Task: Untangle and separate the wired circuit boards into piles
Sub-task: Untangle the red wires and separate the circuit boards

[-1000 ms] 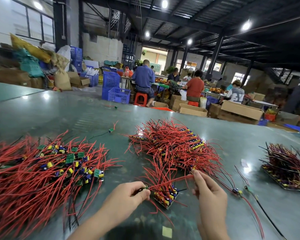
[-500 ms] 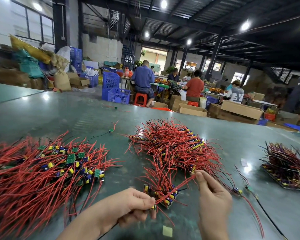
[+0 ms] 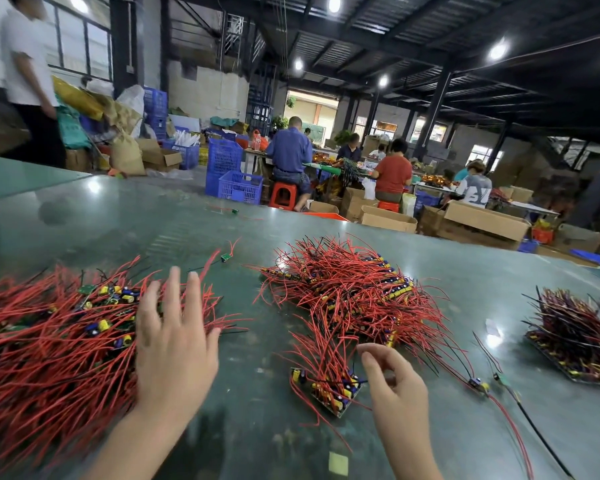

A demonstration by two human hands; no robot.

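A big pile of red-wired circuit boards (image 3: 49, 341) lies on the left of the green table (image 3: 118, 220). My left hand (image 3: 174, 344) hovers over its right edge with fingers spread and straight, holding nothing. A tangled heap of red-wired boards (image 3: 350, 292) sits at the centre. In front of it lies a small bunch of boards (image 3: 329, 386) with red wires. My right hand (image 3: 395, 386) is just right of that bunch, fingers loosely curled, empty. A stacked pile of darker boards (image 3: 579, 337) rests at the right.
Two loose boards with long red and black wires (image 3: 499, 393) lie right of my right hand. A single small board (image 3: 226, 257) sits farther back. A yellow paper scrap (image 3: 338, 463) is near the front edge. People work at tables behind; one walks at far left.
My left hand carried the pulled-out board to the left pile and let it go. My right hand released the red wire and hangs by the small bunch.
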